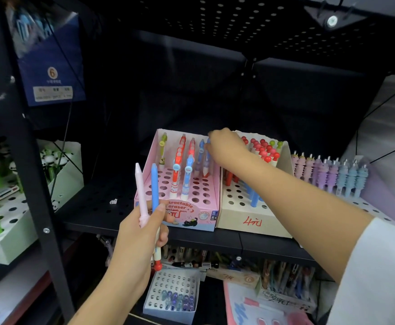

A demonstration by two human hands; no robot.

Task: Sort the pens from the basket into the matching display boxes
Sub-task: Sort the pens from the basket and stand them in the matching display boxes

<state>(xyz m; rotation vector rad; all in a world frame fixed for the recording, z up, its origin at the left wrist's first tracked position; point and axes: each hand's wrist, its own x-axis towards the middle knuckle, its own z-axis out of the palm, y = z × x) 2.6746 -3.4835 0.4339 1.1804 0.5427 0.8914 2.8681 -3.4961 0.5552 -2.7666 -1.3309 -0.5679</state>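
Two hands in view: left hand (142, 227) grips pink pen (140, 193), blue pen (154, 187) and a red-tipped pen (157, 259) below the fist; right hand (225, 145) pinches a blue pen top (207, 148) at back row of pink display box (187, 214), beside cream box (250, 221) on black shelf (98, 207)

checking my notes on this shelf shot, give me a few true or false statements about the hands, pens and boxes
1. The left hand holds a pink pen and a blue pen. True.
2. The right hand rests on the lower shelf. False: it reaches to the back row of the pink box.
3. The pink box is full. False: many of its holes are empty.
4. The cream box stands right of the pink box. True.
5. The panda pens are right of the cream box. False: they are at the far left.
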